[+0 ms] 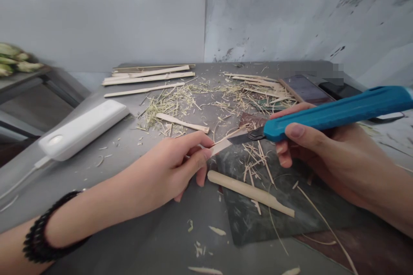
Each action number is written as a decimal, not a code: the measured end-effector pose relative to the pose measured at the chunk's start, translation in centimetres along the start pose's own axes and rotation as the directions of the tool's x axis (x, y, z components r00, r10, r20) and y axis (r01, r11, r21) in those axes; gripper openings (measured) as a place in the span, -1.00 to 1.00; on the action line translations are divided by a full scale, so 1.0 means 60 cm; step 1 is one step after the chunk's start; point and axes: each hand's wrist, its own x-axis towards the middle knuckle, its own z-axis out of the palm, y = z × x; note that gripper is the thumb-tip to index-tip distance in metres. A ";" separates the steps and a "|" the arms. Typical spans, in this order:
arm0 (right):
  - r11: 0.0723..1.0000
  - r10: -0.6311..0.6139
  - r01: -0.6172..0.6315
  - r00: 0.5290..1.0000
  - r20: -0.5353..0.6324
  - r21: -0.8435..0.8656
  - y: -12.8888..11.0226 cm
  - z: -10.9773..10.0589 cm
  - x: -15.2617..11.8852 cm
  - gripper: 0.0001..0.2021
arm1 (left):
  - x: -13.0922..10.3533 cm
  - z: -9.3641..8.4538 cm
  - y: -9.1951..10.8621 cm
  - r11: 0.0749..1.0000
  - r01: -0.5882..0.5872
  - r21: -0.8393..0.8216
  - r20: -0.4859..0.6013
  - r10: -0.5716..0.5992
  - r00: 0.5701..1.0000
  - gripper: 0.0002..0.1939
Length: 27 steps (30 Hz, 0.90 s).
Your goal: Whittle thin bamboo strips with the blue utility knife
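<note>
Between the thumb and fingers of my left hand [180,163] is pinched a thin, pale bamboo strip [221,147], its free end pointing right. My right hand [319,146] grips a blue utility knife [335,109], whose blade [240,138] lies against the strip's far end. A narrow sliver curls up beside the blade. Just below the hands, a wider bamboo piece [250,191] with a notched end lies partly on a dark green sheet [277,206]. Another short bamboo piece [182,122] lies beyond my left hand.
Bamboo strips [148,78] lie stacked at the back left of the grey table [145,240]. Shavings [167,103] are scattered across the middle. A white device with a cable [85,131] stands at left. A phone [306,90] lies at the back right, against the wall side.
</note>
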 end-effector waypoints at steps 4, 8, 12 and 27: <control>0.999 -0.017 0.016 1.000 -0.025 -0.045 0.001 -0.001 -0.001 -0.70 | 0.001 0.000 0.003 0.999 -0.024 0.032 -0.012 0.025 1.000 -0.79; 0.991 -0.071 0.062 0.995 -0.067 -0.119 -0.004 -0.004 -0.005 -0.70 | 0.003 0.001 0.006 0.994 -0.050 0.101 -0.052 0.056 0.997 -0.79; 0.977 -0.123 0.104 0.988 -0.095 -0.184 -0.009 -0.006 -0.007 -0.70 | 0.003 0.001 0.005 0.985 -0.075 0.158 -0.079 0.089 0.993 -0.78; 0.969 -0.176 0.176 0.984 0.014 -0.174 -0.004 -0.006 -0.017 -0.84 | 0.002 0.006 0.002 0.971 -0.110 0.212 -0.104 0.134 0.985 -0.79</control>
